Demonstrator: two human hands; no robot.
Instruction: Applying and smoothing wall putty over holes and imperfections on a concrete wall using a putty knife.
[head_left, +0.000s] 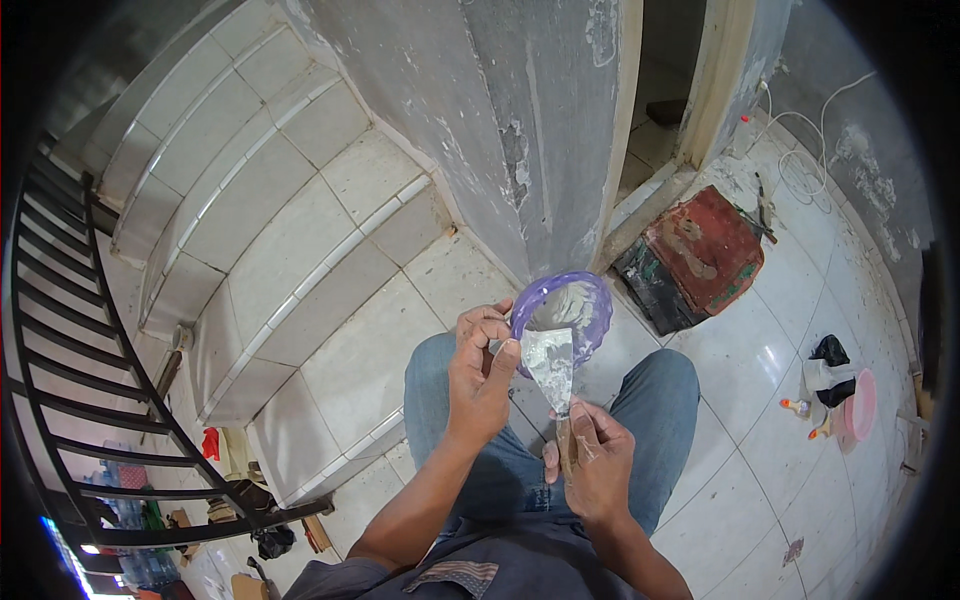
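Note:
My left hand (480,368) grips the near rim of a small purple bowl (595,300) that holds pale grey filler paste. My right hand (592,458) is closed on the handle of a putty knife (551,362), whose wide, paste-smeared blade points up into the bowl. Both hands are held above my knees in blue jeans (655,400). Directly ahead stands a grey plastered wall corner (520,130) with patched spots.
White tiled stair steps (300,260) rise on the left, with a black metal railing (70,350) beside them. A red and black box (700,255) lies by a doorway at right. A pink bowl (860,405), a dark cloth and white cable lie on the tiled floor.

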